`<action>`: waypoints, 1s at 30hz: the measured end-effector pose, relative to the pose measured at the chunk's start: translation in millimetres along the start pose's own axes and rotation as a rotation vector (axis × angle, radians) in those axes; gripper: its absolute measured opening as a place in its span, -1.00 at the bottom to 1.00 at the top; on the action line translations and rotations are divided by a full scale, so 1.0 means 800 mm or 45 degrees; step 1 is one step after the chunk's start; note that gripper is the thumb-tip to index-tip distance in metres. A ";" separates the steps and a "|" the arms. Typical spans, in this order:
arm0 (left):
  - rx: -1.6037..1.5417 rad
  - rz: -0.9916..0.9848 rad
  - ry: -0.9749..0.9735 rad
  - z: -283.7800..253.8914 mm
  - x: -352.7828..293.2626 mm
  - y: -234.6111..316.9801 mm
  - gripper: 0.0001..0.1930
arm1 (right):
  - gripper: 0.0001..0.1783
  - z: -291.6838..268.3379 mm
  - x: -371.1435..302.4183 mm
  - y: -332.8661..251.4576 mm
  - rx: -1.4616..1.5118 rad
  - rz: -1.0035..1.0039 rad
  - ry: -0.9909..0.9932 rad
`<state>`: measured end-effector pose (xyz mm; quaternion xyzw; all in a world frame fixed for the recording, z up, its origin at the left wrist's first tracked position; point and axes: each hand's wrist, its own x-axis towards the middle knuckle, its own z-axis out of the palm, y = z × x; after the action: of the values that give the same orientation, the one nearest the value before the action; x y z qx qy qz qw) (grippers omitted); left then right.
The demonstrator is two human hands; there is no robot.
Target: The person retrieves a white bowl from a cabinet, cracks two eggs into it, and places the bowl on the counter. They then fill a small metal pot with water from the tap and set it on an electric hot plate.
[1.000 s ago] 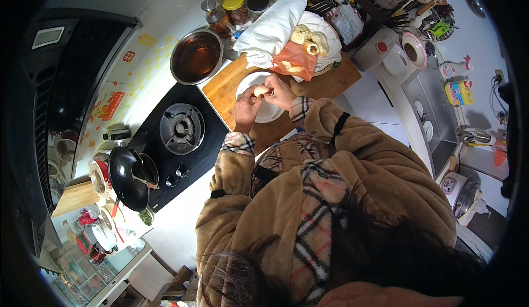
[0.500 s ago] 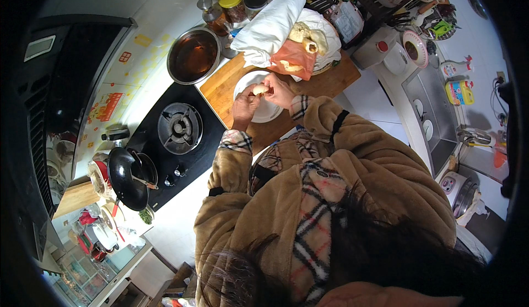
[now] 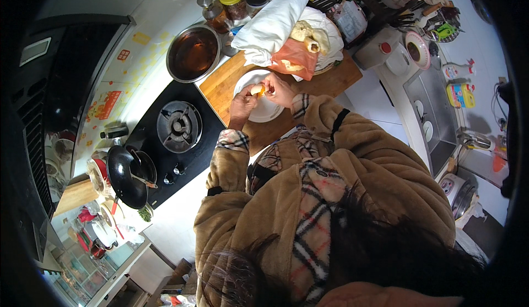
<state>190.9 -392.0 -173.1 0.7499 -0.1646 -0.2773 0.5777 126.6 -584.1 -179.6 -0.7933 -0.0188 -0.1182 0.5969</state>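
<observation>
A cracked egg [image 3: 256, 89] is held between my two hands over a white plate or shallow bowl [image 3: 268, 112]. Orange yolk shows at the gap in its shell. My left hand [image 3: 242, 106] closes its fingers round the left part of the egg. From the other side, the fingers of my right hand [image 3: 280, 91] grip the right part. Beneath the plate lies a wooden cutting board [image 3: 223, 92]. My hands cover part of the plate, so its inside is partly hidden.
Behind the plate are a white cloth bundle [image 3: 271, 23], an orange-red bag [image 3: 295, 59] and pale dough-like pieces [image 3: 306, 33]. A steel pot [image 3: 193, 53] of dark liquid stands left, beyond the gas burner [image 3: 179, 127]. A wok [image 3: 125, 177] sits nearer; the sink [image 3: 441, 117] is right.
The egg, whole-looking before, has split, and orange yolk has come into sight between my hands. Both hands stay over the plate, my fingertips slightly shifted.
</observation>
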 end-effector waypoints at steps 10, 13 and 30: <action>0.467 0.130 -0.019 -0.016 0.000 0.000 -0.57 | -0.70 -0.037 0.026 -0.015 -0.788 -0.301 -0.459; 0.694 0.165 0.004 -0.016 -0.004 0.025 -0.59 | -0.77 -0.043 0.032 -0.021 -0.924 -0.482 -0.491; 0.993 0.437 0.111 -0.030 -0.043 0.123 -0.62 | -0.74 -0.057 0.033 -0.108 -1.199 -0.831 -0.443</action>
<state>185.4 -381.2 -66.4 0.8849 -0.3549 -0.0624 0.2951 129.9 -605.8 -81.1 -0.9335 -0.3046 -0.1595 0.1019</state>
